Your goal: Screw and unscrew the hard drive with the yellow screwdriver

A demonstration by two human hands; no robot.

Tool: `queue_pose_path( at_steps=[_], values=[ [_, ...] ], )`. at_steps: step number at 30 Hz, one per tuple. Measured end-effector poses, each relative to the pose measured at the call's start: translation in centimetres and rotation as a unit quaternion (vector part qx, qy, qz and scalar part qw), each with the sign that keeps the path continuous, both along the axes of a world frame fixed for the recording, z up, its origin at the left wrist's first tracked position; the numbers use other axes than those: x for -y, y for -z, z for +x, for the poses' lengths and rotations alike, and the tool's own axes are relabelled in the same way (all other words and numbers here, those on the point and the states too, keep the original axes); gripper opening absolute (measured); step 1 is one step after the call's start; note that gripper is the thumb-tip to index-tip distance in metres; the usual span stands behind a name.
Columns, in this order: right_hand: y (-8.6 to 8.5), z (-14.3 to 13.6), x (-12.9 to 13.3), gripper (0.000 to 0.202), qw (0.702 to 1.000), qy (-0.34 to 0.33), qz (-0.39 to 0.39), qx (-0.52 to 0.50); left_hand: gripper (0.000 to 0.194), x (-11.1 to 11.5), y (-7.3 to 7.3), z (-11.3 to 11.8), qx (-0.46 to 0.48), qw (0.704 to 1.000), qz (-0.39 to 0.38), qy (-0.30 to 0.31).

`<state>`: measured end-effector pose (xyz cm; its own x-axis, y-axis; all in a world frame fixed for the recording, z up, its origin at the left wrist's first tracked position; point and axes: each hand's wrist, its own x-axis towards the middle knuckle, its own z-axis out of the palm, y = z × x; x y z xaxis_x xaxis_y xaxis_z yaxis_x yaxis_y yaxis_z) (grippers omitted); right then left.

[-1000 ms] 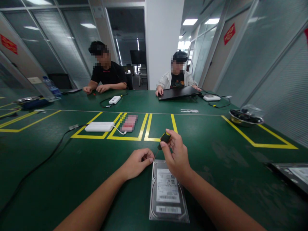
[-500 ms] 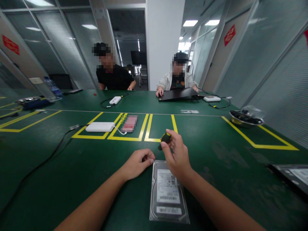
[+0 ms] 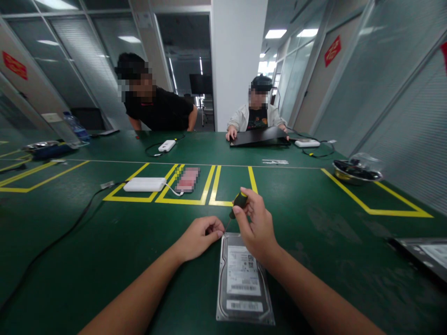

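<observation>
A silver hard drive (image 3: 243, 274) with a white printed label lies flat on the green table in front of me. My right hand (image 3: 257, 223) grips a screwdriver (image 3: 240, 200) by its dark green handle with yellow marks. The shaft slants down to the drive's far left corner. At that same corner, my left hand (image 3: 202, 237) has its fingers curled and pinched close by the screwdriver's tip. Whatever the left fingers hold there is too small or hidden to make out. The right hand and wrist cover the drive's far right corner.
A white power bank (image 3: 145, 184) with a cable and a blurred pink phone (image 3: 188, 179) lie beyond my left hand. At the right stand a metal bowl (image 3: 358, 173) of dark items and a dark-edged device (image 3: 422, 256). Two people sit across the table, one holding a black panel (image 3: 260, 136).
The person in black across the table has leaned over to the left. My hands, the screwdriver and the hard drive show almost no movement.
</observation>
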<state>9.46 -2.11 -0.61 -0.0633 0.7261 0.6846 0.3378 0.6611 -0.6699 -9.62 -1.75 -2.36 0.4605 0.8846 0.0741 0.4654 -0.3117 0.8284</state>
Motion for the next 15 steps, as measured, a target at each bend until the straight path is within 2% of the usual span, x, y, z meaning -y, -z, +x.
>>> queue_pose_path(
  at_steps=[15],
  values=[
    [0.24,0.04,0.06,0.044,1.000,-0.023,-0.010,-0.011,0.010,0.00,0.01,0.08,-0.001,1.000,0.001,-0.003]
  ],
)
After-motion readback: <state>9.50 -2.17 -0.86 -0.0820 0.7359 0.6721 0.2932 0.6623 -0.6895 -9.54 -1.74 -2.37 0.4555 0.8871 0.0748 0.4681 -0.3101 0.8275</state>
